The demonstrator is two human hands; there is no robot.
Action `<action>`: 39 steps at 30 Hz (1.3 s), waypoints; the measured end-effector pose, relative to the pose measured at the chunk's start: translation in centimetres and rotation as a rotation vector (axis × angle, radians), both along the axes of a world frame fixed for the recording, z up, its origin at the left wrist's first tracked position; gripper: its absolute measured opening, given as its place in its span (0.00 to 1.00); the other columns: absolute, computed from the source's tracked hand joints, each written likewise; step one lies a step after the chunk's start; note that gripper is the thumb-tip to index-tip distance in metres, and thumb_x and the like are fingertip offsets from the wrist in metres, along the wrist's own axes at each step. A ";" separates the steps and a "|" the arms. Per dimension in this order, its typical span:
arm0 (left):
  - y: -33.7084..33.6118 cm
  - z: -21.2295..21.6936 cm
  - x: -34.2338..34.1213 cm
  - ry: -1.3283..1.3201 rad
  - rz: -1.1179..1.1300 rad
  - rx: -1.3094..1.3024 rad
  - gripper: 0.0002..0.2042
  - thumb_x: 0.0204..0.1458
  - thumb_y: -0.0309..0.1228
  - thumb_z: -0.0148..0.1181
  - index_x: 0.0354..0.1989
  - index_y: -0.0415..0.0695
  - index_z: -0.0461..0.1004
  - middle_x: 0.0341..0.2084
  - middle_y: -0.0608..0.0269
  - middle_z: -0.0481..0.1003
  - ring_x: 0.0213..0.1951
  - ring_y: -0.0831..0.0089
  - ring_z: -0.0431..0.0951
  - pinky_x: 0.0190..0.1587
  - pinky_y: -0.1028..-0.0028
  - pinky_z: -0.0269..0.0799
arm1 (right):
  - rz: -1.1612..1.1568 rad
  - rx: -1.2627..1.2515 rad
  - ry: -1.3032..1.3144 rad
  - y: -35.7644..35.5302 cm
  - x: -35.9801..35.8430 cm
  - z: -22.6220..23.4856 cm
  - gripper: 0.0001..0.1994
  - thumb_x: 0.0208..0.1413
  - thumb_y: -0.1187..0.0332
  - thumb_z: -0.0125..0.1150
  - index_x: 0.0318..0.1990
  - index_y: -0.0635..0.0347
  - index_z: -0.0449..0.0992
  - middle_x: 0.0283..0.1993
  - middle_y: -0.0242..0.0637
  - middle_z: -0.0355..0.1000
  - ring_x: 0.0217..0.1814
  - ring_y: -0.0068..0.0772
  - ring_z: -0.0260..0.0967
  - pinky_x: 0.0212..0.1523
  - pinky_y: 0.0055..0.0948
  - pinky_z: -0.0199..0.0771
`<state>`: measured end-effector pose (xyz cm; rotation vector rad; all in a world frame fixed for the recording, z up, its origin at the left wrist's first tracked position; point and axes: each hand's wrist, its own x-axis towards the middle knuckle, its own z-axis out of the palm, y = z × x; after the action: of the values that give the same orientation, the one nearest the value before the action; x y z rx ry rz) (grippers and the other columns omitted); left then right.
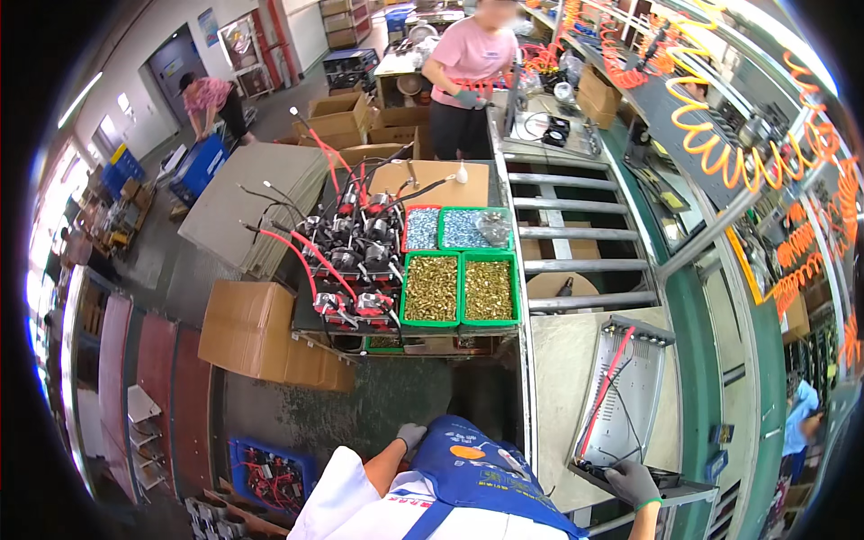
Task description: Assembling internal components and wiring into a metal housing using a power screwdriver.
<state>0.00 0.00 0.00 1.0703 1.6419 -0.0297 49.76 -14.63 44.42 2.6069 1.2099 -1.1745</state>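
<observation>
Blue crate (270,472): at seven o'clock on the floor, filled with dark parts and red wires
Cardboard box (247,328): at nine o'clock, shut, just beside the stack of motor units
Motor units (351,256): at the centre, dark bodies in rows with red and black cables sticking up
Left hand (411,436): grey-gloved, at six o'clock by the blue apron (472,468), hanging free of any object; fingers curl loosely, and how far they close I cannot tell
Green bins (459,288): at the centre, two side by side full of brass-coloured screws, with two smaller bins of pale blue-grey parts at twelve o'clock from them
Person in pink (468,76): at twelve o'clock, standing at the far end of the bench
Roller track (576,234): at one o'clock, grey bars running across the green frame
Metal chassis (624,396): at four o'clock on the bench, a long open grey tray lying tilted, with a red wire and black wires running along its inside
Right hand (634,481): grey-gloved, at five o'clock, fingers closed around the near end of the metal chassis
Coiled hoses (729,135): at two o'clock, orange, hanging over the bench
</observation>
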 end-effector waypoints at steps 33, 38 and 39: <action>-3.8 3.5 13.0 0.179 -0.527 0.069 0.28 0.46 0.50 0.57 0.44 0.37 0.81 0.46 0.38 0.79 0.52 0.47 0.79 0.52 0.60 0.74 | -1.462 0.540 0.152 -27.2 -1.1 -39.4 0.21 0.56 0.54 0.62 0.29 0.70 0.79 0.24 0.38 0.72 0.27 0.30 0.68 0.32 0.36 0.67; -2.3 5.3 13.7 0.167 -0.499 0.102 0.25 0.46 0.47 0.57 0.44 0.37 0.82 0.44 0.39 0.79 0.49 0.48 0.80 0.50 0.60 0.75 | -1.472 0.628 0.121 -24.9 -0.7 -40.2 0.21 0.56 0.54 0.63 0.31 0.70 0.79 0.27 0.39 0.73 0.29 0.32 0.69 0.34 0.36 0.68; -2.6 5.3 13.6 0.158 -0.486 0.117 0.25 0.46 0.46 0.57 0.43 0.37 0.82 0.43 0.40 0.80 0.48 0.48 0.81 0.50 0.60 0.75 | -1.471 0.635 0.113 -25.1 -0.7 -40.3 0.21 0.56 0.54 0.63 0.32 0.71 0.79 0.27 0.40 0.73 0.30 0.32 0.69 0.34 0.37 0.69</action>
<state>13.63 -2.55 5.27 1.5704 1.4986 -0.3486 49.08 -39.69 4.12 3.9702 -0.8361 -0.9932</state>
